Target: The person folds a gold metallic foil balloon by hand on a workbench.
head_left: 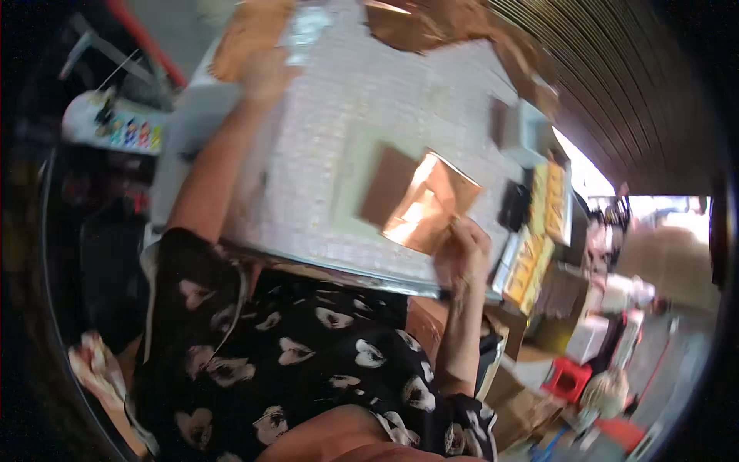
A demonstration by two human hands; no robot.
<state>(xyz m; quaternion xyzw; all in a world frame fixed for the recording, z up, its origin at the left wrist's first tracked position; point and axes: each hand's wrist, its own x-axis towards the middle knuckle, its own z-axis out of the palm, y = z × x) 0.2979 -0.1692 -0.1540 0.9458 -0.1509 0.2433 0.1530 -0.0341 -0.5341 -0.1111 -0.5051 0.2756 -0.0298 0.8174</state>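
My right hand (468,245) is closed on the lower corner of a shiny copper-coloured foil sheet or pouch (433,199); which of the two I cannot tell. The foil is tilted up over a pale green flat mat or sheet (350,181) and casts a dark shadow beside it. Reaching to the far left of the table, my left hand (268,77) is smeared by motion. It is next to a copper-brown stack or piece (250,35), and whether its fingers grip anything is unclear. A clear, shiny plastic piece (309,27) lies right of that stack.
The table (308,192) has a pale patterned cover. More copper-brown material (431,27) lies along its far edge. At the right stand a pale box (527,135), a black object (514,204) and yellow-and-white boxes (531,269). A red stool (567,379) stands on the floor.
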